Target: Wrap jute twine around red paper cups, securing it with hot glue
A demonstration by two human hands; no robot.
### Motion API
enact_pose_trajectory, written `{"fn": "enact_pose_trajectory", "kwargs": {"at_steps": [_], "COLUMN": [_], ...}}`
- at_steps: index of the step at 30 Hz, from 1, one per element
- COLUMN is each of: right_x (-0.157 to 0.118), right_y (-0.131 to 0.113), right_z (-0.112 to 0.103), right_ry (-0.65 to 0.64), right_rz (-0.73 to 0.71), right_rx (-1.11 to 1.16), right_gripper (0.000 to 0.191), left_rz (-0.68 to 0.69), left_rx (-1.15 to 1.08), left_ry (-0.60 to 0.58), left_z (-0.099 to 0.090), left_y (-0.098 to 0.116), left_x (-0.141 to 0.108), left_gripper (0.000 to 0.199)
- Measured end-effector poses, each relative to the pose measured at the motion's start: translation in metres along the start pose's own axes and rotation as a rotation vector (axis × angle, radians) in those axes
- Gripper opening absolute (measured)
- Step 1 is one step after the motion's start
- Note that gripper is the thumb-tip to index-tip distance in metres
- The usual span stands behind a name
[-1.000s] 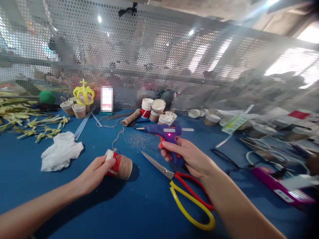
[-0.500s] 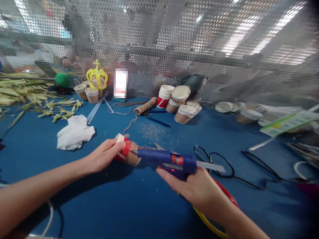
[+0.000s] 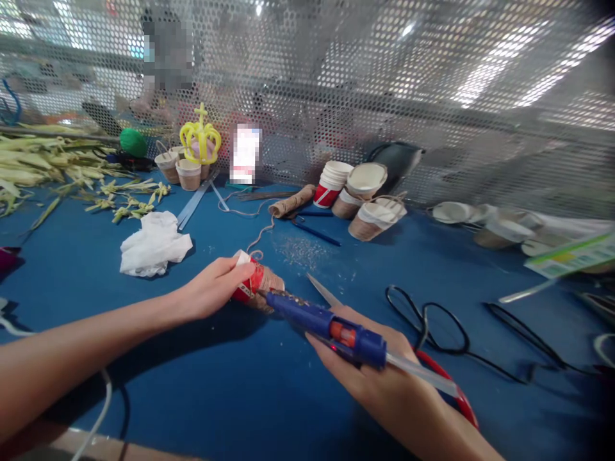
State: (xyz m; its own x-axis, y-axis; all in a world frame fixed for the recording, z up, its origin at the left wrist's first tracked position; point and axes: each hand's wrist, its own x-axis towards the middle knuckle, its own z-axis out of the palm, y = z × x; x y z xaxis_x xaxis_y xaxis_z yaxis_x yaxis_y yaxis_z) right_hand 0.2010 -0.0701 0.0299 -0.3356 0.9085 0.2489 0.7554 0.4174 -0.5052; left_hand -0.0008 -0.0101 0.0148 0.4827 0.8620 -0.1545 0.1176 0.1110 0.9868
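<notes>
My left hand [image 3: 221, 285] is closed round the white rim end of a red paper cup [image 3: 246, 287], which lies tilted with its base to the right. Twine [image 3: 271, 282] is wound about the cup's lower part, and a loose strand runs back to a twine roll [image 3: 292, 202]. In my right hand [image 3: 368, 371] is a blue glue gun [image 3: 331, 325], its nozzle at the twine-wrapped side of the cup. A clear glue stick [image 3: 423, 371] sticks out of its back. Scissors [image 3: 323, 289] lie partly hidden behind my right hand.
Crumpled white tissue [image 3: 154, 246] lies at left, near dried husks [image 3: 52, 160]. Twine-wrapped cups [image 3: 372, 218] and a stack of paper cups [image 3: 331, 182] stand at the back, before a perforated metal screen [image 3: 298, 77]. A black cord [image 3: 442, 349] loops at right.
The glue gun has tilted, its back end now lower and nearer me, and my right hand has turned with it. My left hand keeps its hold on the cup. The whole view has shifted slightly.
</notes>
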Motion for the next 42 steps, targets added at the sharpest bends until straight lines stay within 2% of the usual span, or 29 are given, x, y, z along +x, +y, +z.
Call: {"fn": "enact_pose_trajectory", "kwargs": {"at_steps": [13, 17, 22, 28, 36, 42], "right_x": [-0.0076, -0.0059, -0.0044, -0.0046, -0.0096, -0.008], "right_y": [0.007, 0.0066, 0.0064, 0.0063, 0.0074, 0.0071], "right_z": [0.0061, 0.0051, 0.0043, 0.0054, 0.0068, 0.0068], "right_ry": [-0.077, -0.048, -0.054, 0.036, -0.077, 0.015], "right_rz": [0.043, -0.017, -0.012, -0.028, 0.02, -0.041], "right_rx": [-0.018, -0.022, -0.037, -0.054, -0.078, -0.12], "right_gripper": [0.008, 0.014, 0.011, 0.004, 0.007, 0.006], "left_rz": [-0.043, -0.055, -0.069, -0.04, -0.05, -0.054], "left_rx": [0.005, 0.008, 0.042, 0.053, 0.032, 0.046], "left_ry": [0.06, 0.082, 0.08, 0.052, 0.085, 0.095], "left_z": [-0.0029, -0.003, -0.0036, -0.0027, -0.0016, -0.0033], "left_y": [-0.0029, -0.0037, -0.0051, -0.003, -0.003, -0.0062], "left_x": [0.0043, 0.0048, 0.0042, 0.0026, 0.0036, 0.0048], "left_gripper": [0.037, 0.037, 0.039, 0.036, 0.036, 0.04]}}
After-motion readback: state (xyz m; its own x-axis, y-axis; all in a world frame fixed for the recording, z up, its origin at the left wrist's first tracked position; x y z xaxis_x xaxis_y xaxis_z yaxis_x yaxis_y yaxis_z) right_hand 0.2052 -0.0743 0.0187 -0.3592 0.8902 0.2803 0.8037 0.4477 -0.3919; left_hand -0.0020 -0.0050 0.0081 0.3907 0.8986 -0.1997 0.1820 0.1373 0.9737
